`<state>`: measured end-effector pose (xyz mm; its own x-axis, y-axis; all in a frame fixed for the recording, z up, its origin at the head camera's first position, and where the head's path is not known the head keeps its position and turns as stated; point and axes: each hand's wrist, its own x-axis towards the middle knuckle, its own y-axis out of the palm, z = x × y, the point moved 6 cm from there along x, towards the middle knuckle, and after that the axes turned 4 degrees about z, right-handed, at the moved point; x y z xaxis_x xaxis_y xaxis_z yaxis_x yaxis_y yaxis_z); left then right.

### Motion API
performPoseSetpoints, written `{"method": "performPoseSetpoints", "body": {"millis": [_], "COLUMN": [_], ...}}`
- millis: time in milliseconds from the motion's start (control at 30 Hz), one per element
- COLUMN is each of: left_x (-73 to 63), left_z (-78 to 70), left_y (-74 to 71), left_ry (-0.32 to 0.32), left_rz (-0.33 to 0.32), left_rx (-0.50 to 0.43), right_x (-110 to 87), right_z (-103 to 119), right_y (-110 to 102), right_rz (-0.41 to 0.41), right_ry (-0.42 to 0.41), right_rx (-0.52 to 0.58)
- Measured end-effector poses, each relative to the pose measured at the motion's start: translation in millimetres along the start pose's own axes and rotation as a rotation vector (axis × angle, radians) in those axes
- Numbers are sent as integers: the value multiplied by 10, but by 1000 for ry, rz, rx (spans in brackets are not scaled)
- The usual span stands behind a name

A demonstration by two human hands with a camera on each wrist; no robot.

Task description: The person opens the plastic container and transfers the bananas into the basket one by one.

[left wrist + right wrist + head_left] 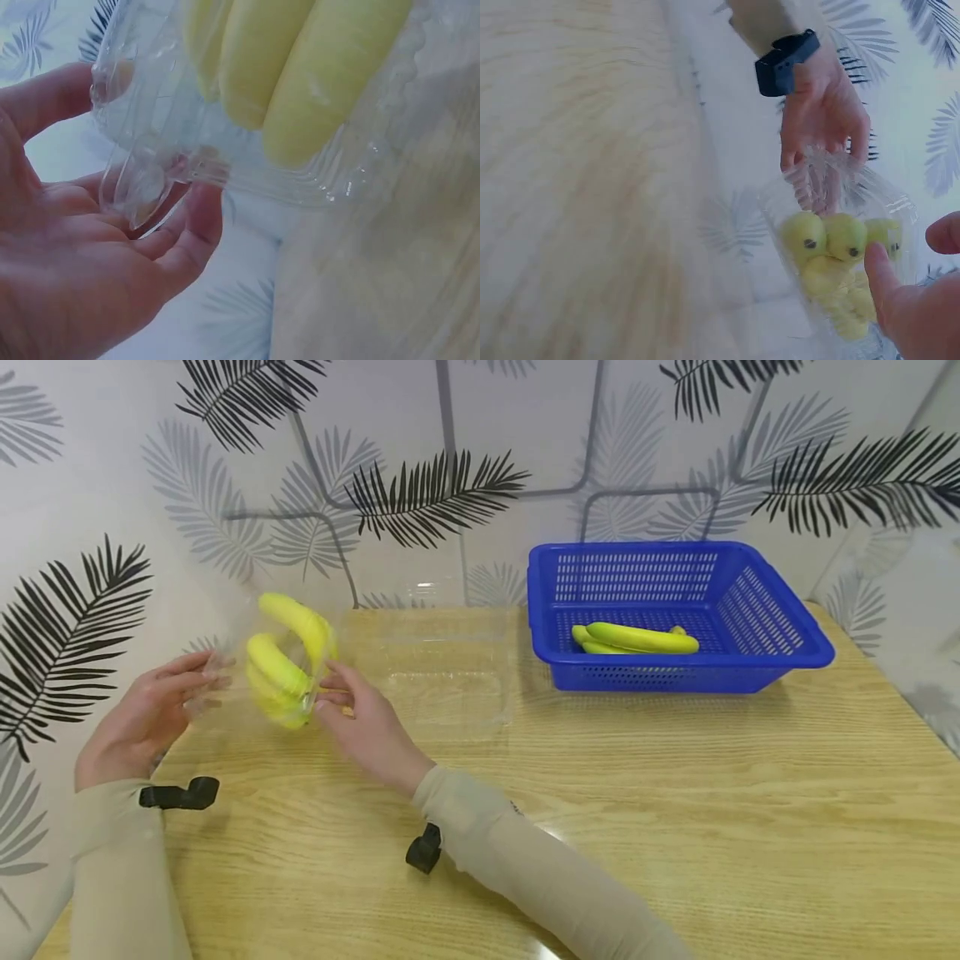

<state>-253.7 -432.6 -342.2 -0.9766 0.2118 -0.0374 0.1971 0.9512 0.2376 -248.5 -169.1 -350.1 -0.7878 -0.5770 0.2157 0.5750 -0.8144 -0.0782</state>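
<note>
Right hand (371,727): touches the clear box's (292,185) end; cannot tell whether pinching
Left hand (138,718): pinches its opposite end
Clear box: tilted, bananas (279,667) inside
Blue basket (652,679): on table (637,827), holding yellow bananas (641,637)

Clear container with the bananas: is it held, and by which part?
The left hand grips the clear container by its left end; the right hand is at its right side, grip unclear.

Left, bananas (279,670) in a clamshell container (259,176) between the left hand (150,706) and the right hand (371,727); centre, a second container (447,693) on the table (675,810); right, a basket (675,677) on the table, with further bananas (641,638) inside; behind the table, the wall (555,427).
</note>
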Motion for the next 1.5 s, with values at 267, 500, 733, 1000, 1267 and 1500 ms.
{"method": "performPoseSetpoints", "body": {"millis": [267, 500, 733, 1000, 1267, 1500], "left_x": [189, 343, 471, 445, 433, 379], "left_z": [-92, -91, -200, -148, -23, 189], "left_y": [503, 951, 1383, 1859, 2369, 2774], "left_ry": [49, 55, 122, 88, 36, -9], "left_rz": [35, 109, 143, 117, 153, 225], "left_rx": [126, 79, -142, 27, 110, 152], "right_x": [-29, -188, -413, -766, -1136, -1510], "right_z": [126, 311, 502, 670, 813, 945], "right_y": [-487, -942, -1255, -1696, -2171, -2455], "right_rz": [-138, -188, -222, -247, -233, -169], "right_ry": [14, -2, -1, 18, 90, 185], "right_rx": [138, 111, 51, -30, -126, -241]}}
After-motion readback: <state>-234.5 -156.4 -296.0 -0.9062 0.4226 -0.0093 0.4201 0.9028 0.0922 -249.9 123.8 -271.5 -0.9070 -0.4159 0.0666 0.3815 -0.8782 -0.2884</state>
